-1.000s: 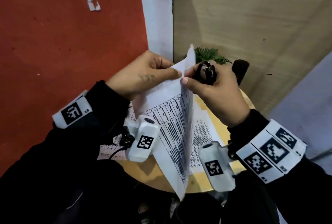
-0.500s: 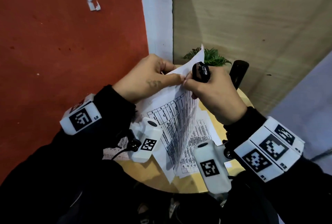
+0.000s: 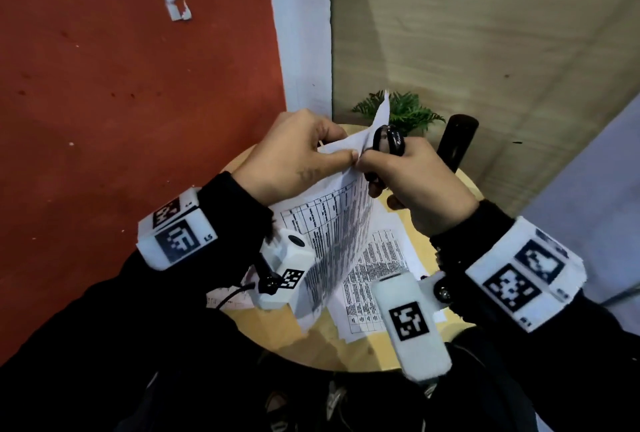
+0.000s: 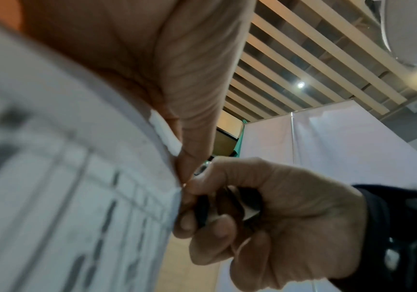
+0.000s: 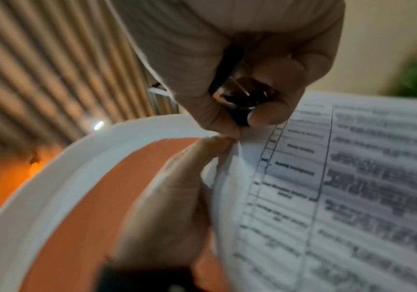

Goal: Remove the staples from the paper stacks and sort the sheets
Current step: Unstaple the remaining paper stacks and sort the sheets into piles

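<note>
White printed paper, a stapled stack of sheets with tables (image 3: 332,224), is what we see lifted off the round pale wooden table (image 3: 242,327) and held up over its middle. The left hand (image 3: 291,158) pinches the stack's top corner, thumb and forefinger pressed together on the paper. The right hand (image 3: 426,186) curls round a small black staple remover (image 3: 388,142), and its thumb and forefinger tips meet the left thumb right at that corner. In the left wrist view the fingertips (image 4: 187,173) nip together at the paper edge; we cannot make out the staple itself, too small and blurred. More loose printed sheets (image 3: 374,279) lie flat on the table toward its near right edge, under the held stack. A dark cylinder (image 3: 457,141) stands at the table's far right edge, and a small green plant (image 3: 408,113) sits at the far edge.

We judge the step in hand as freeing the staple from this stack's corner, not yet done. Next move calls for a steady pull at the corner without tearing the paper, then separating the sheets and laying them on the table piles.
</note>
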Tool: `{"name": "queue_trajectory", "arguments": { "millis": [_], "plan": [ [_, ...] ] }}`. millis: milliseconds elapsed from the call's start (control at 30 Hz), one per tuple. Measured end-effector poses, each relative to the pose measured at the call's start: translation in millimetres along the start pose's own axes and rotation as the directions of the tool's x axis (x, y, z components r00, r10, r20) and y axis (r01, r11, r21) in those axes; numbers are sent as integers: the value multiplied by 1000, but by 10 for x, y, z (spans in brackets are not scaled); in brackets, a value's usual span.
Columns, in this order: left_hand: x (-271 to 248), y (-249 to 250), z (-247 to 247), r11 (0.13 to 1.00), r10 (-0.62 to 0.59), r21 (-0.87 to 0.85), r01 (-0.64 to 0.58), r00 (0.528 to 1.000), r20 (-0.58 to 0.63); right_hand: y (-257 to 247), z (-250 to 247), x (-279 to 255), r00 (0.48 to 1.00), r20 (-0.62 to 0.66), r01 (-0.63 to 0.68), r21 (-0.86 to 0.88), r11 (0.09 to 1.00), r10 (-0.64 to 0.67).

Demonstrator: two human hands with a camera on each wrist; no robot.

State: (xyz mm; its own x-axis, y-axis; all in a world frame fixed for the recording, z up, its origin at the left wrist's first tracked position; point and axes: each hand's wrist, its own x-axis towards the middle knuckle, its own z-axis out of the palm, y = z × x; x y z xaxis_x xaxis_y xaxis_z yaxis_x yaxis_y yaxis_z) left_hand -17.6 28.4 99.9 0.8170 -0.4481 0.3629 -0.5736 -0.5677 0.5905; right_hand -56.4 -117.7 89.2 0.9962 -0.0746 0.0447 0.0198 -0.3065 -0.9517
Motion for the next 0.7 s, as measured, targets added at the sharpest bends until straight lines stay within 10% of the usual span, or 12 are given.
{"name": "queue_trajectory", "arguments": {
  "millis": [467, 700],
  "plan": [
    [-64, -52, 132, 822, 411, 459, -336, 909, -71, 58, -96, 91, 875, 271, -480, 390, 786, 400],
    [-2, -61, 64, 957, 198, 217, -194, 980, 2, 114, 83, 62, 998, -52, -27, 259, 966, 42]
  ]
}}
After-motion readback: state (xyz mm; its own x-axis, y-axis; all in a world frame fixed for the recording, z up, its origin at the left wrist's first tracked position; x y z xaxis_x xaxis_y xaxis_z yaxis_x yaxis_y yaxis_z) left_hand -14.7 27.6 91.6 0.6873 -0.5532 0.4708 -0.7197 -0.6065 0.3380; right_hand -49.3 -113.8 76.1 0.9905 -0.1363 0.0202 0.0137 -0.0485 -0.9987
